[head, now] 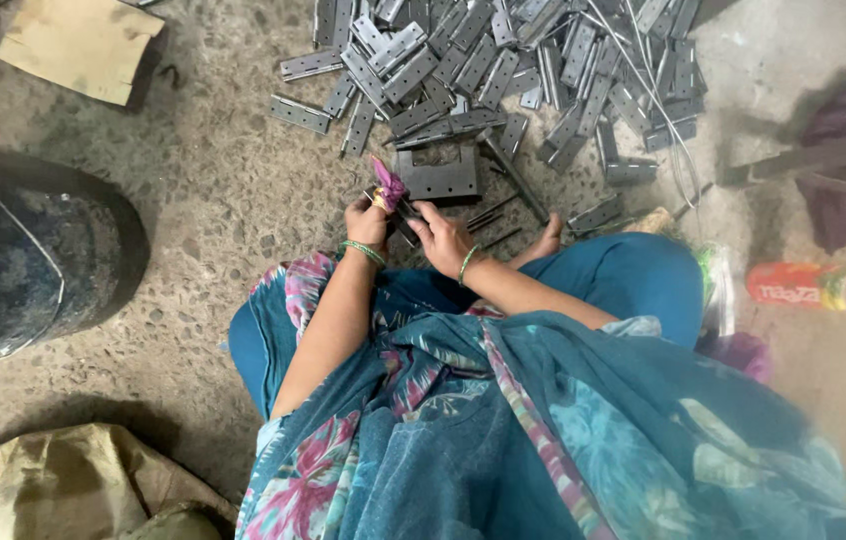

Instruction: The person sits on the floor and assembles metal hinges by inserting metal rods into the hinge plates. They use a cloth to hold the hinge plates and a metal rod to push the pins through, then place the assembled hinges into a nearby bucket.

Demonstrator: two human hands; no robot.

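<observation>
A: What are the hands doing?

B: The left hand (367, 222), a purple rag (388, 184) on its thumb, and the right hand (441, 238) are both closed on one hinge (405, 215) above the lap, close enough to work.

A: How many hinges?

B: A pile (503, 60) too dense to count at the floor's (213, 190) top edge; one jig block (438, 175) before it.

I am sitting on the bare, stained concrete floor (213, 190) of a small metal workshop. A big heap of grey steel hinge leaves (503, 60) is spread out in front of me, with thin metal rods (643, 80) lying across it and a dark steel block (438, 175) beside. A worn dark drum (13, 250) stands to one side, with scraps of cardboard (78, 40) nearby.
</observation>
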